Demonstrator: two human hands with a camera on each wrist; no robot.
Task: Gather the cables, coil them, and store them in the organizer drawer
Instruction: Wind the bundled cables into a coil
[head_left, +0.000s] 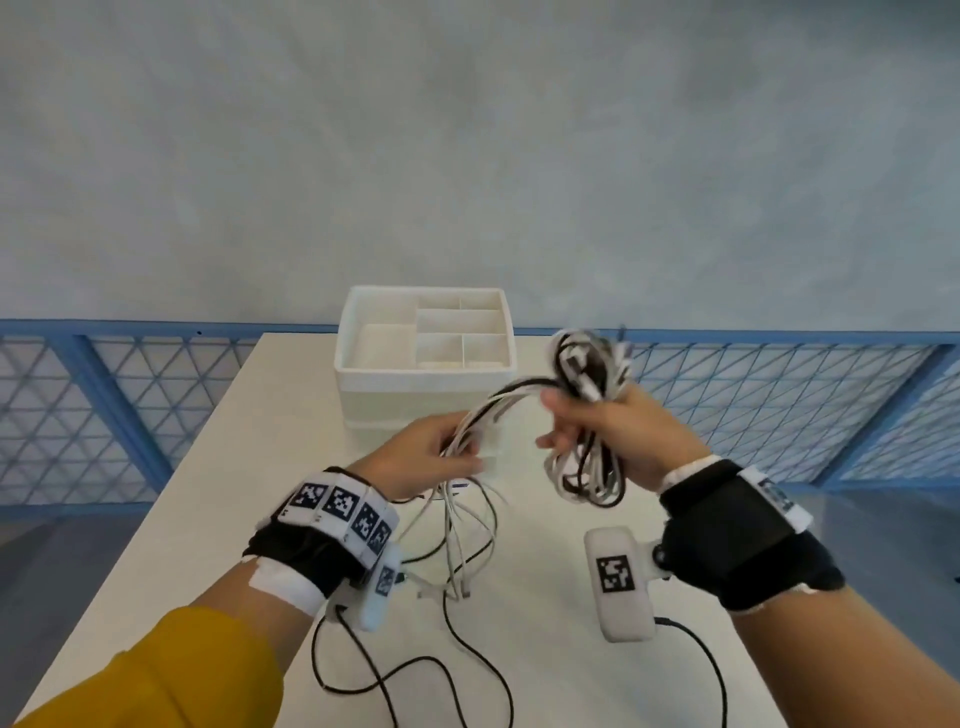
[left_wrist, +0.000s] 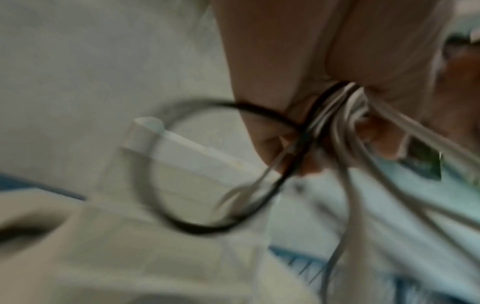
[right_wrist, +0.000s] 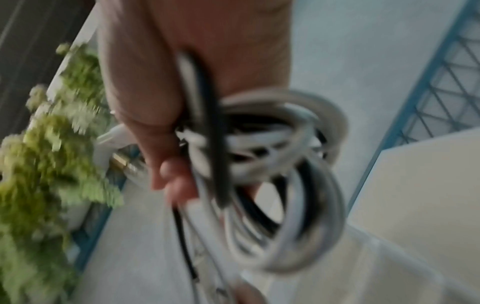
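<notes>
1. While both hands are raised above the white table (head_left: 545, 649), the right hand (head_left: 618, 436) has its fingers curled round a coil of cables (head_left: 587, 457), held in the air to the right of the organizer (head_left: 426, 358).
2. That coil is a mix of white and black cables wound in several loops; part stands above the fist and a longer part hangs below it. The right wrist view confirms thick white loops with black ones among them, though blurred (right_wrist: 272, 164).
3. Several strands arc from the coil across to the left hand (head_left: 421, 457), whose fingers and thumb pinch the bunch (left_wrist: 335, 107) close in front of the organizer.
4. Below the left hand, the loose ends trail down onto the table, thin white and black lines crossing each other (head_left: 467, 530).
5. The organizer is a white box at the far edge of the table, its open top split into compartments. No cable lies in it.
6. Both wrists carry black straps with marker tags; a mustard sleeve (head_left: 171, 670) covers the left forearm.
7. A blue mesh fence (head_left: 779, 405) runs behind the table.
</notes>
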